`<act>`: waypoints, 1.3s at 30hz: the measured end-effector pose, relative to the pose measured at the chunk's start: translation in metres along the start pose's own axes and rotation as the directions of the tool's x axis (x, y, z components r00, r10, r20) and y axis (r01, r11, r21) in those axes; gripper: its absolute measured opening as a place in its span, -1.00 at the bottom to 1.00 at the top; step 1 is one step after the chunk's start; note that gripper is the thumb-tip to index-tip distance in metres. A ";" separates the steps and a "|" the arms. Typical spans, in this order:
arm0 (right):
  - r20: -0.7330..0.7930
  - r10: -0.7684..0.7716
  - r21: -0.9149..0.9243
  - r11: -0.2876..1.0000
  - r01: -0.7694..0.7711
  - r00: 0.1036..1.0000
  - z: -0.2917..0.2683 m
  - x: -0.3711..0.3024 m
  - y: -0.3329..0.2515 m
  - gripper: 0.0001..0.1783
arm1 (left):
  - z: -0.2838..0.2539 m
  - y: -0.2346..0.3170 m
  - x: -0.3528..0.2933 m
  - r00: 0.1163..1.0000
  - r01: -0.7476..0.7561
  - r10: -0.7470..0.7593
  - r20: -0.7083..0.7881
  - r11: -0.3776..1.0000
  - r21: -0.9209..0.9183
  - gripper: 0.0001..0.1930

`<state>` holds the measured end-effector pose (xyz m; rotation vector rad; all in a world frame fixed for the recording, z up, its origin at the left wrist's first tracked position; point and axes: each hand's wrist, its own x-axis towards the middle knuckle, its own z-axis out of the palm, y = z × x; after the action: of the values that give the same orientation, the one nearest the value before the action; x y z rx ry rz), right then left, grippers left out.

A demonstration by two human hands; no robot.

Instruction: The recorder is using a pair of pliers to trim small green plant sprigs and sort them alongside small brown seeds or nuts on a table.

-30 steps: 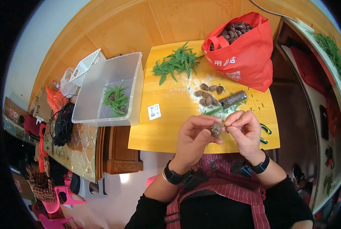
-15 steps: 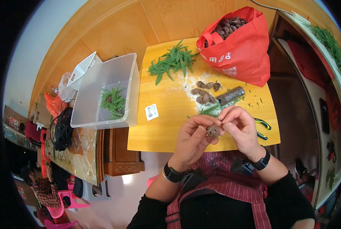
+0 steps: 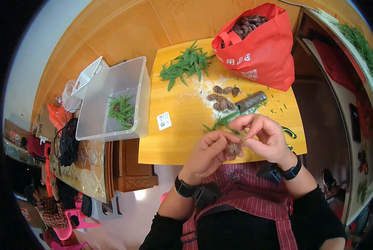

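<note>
The pine cone (image 3: 233,150) is small, round and brown, and a bit blurry. It is just above the near edge of the yellow surface (image 3: 161,146), pinched in the left hand (image 3: 210,152). The right hand (image 3: 264,135) is just beside it, thumb and finger close together; I cannot tell if they grip something tiny.

On the surface are more pine cones (image 3: 223,104) on white powder, a shiny dark tube (image 3: 252,101), green sprigs (image 3: 186,66), a white label (image 3: 164,121) and a tool with black and green handles (image 3: 289,132). A red bag (image 3: 265,62) full of cones stands at the back. To the left is a clear plastic box (image 3: 142,104). Behind is a wooden wall (image 3: 132,29).

Half a second ago, the cone looked sharper, and the hands hid more of the loose sprig (image 3: 224,121) by the tube.
</note>
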<state>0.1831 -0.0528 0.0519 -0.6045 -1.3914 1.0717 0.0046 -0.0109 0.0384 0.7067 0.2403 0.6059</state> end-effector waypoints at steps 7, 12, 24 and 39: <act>0.007 -0.030 -0.243 0.970 0.031 1.000 -0.004 -0.001 0.005 -0.87 | 0.014 0.003 0.001 0.962 -0.148 0.241 -0.125 0.851 0.503 -0.76; -0.033 0.180 0.252 0.953 -0.166 0.983 -0.003 0.003 0.004 -0.84 | 0.011 0.004 -0.001 0.976 -0.146 0.201 -0.081 0.885 0.442 -0.77; 0.010 0.402 0.234 0.889 -0.393 0.915 -0.008 0.001 -0.001 -0.89 | 0.016 0.000 -0.002 0.999 -0.030 0.047 -0.019 0.839 0.544 -0.75; 0.190 0.217 0.331 0.904 -0.271 0.957 -0.016 -0.002 0.012 -0.67 | 0.017 0.001 -0.004 0.986 -0.112 0.162 -0.041 0.822 0.558 -0.78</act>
<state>0.1963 -0.0454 0.0378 -0.4464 -1.2251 1.5584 0.0083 -0.0218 0.0516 1.2733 0.4610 0.7135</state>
